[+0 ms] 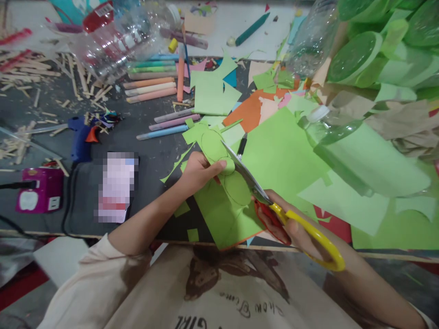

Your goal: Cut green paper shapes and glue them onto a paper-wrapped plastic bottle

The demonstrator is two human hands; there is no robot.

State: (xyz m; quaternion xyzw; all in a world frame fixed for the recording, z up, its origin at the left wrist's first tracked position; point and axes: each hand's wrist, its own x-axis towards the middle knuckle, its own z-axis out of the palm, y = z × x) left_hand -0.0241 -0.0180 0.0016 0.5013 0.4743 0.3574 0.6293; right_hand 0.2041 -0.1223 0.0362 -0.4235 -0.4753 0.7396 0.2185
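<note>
A light green paper cut-out (237, 186) with drawn rounded outlines is pinched between the thumb and fingers of my left hand (205, 171). My right hand (291, 228) grips a large pair of scissors (279, 212) with one yellow and one red handle. The scissor blades point up and left, lying along the right side of the paper near my left thumb. Whether they are cutting into it I cannot tell. Beneath both hands lie green paper sheets (274, 151). A dark pen (242, 145) rests on them just beyond the blades.
Left of my arm are a phone (116, 187), a blue glue gun (80, 137) and a purple box with a cord (39, 189). Markers (151, 91), wooden sticks (27, 68) and plastic bottles (123, 41) spread across the back. A green-lined cut bottle (373, 160) lies at right.
</note>
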